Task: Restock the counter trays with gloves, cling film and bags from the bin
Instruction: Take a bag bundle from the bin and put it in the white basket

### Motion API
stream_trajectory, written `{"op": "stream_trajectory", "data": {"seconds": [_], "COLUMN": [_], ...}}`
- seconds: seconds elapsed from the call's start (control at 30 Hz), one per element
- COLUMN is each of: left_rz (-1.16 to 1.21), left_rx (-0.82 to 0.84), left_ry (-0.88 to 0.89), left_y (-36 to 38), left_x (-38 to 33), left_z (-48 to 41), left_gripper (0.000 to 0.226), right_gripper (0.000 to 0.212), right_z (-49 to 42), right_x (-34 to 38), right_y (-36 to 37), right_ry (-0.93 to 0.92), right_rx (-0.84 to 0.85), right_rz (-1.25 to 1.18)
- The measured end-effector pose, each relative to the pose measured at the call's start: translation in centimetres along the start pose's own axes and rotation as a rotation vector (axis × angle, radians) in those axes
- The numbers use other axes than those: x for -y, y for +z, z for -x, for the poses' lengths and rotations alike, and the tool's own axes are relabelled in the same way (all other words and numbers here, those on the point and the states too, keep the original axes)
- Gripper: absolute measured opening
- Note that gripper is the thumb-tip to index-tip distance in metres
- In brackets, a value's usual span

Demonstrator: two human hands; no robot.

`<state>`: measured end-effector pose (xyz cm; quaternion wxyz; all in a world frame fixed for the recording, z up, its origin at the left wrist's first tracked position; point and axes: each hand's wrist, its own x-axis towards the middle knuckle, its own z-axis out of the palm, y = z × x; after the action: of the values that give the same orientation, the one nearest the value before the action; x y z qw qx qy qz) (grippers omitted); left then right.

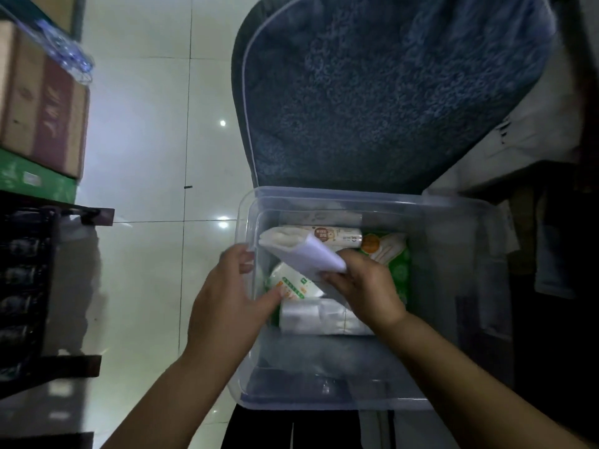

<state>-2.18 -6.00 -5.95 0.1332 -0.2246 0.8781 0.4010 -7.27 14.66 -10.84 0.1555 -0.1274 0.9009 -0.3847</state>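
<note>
A clear plastic bin (453, 286) stands on a chair in front of me. Inside lie rolls with printed labels (324, 234), a green and orange packet (389, 254), a white and green pack (291, 281) and a roll of clear bags (324, 315). My right hand (363, 286) is inside the bin, shut on a flat white pack (308, 251) that tilts up to the left. My left hand (233, 286) rests at the bin's left rim, fingers spread, its thumb reaching toward the white and green pack.
A chair with a dark blue cushioned back (389, 92) rises behind the bin. Cardboard boxes (42, 108) sit on a dark shelf unit (32, 286) at the left. A glossy white tiled floor (155, 157) lies between them. Dark furniture stands at the right.
</note>
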Motion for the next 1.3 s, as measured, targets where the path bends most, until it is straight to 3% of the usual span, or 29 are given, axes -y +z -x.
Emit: {"op": "stream_trajectory", "data": {"seconds": [0.1,0.27,0.37,0.5,0.6,0.8,0.93,1.03,1.13,1.3], "left_rz": [0.293,0.214,0.129,0.143,0.173,0.192,0.217,0.228,0.205,0.209], "left_rx": [0.019,-0.071,-0.123,-0.235,-0.29,-0.314,-0.279,-0.257,-0.262,-0.267], "left_ry": [-0.072,0.077,0.145,0.169,0.107,0.067,0.067,0.091,0.145,0.246], "left_y": [-0.5,-0.2,0.8,1.3,1.4,2.3,3.1,2.8,1.4,-2.2], "left_x": [-2.3,-4.3,-3.5,-1.3,0.0,1.1,0.6,-0.3,-1.5,-5.1], "left_z": [-0.7,-0.5,-0.5,-1.1,-1.4,-1.8,-1.4,-0.5,0.6,2.9], "left_gripper": [0.078,0.024,0.021,0.016,0.021,0.021,0.017,0.018,0.016,0.017], "right_gripper": [0.019,0.036,0.047,0.049,0.052,0.045,0.039,0.036,0.03,0.022], "right_z": [-0.2,-1.0,-0.7,1.2,2.1,1.6,2.0,3.7,5.8,8.7], "right_x": [2.1,0.6,-3.9,-10.1,-12.4,-13.2,-12.2,-10.9,-8.6,-2.5], "right_y": [0.1,1.3,3.0,5.8,7.8,9.2,8.4,6.5,3.2,-3.9], "right_ry": [-0.02,0.105,0.232,0.394,0.335,0.223,0.156,0.219,0.258,0.249], "right_rx": [0.034,0.064,0.123,0.397,0.55,0.671,0.768,0.737,0.603,0.138], "right_rz": [-0.196,-0.269,-0.072,0.2,0.332,0.733,0.807,0.686,0.596,0.49]}}
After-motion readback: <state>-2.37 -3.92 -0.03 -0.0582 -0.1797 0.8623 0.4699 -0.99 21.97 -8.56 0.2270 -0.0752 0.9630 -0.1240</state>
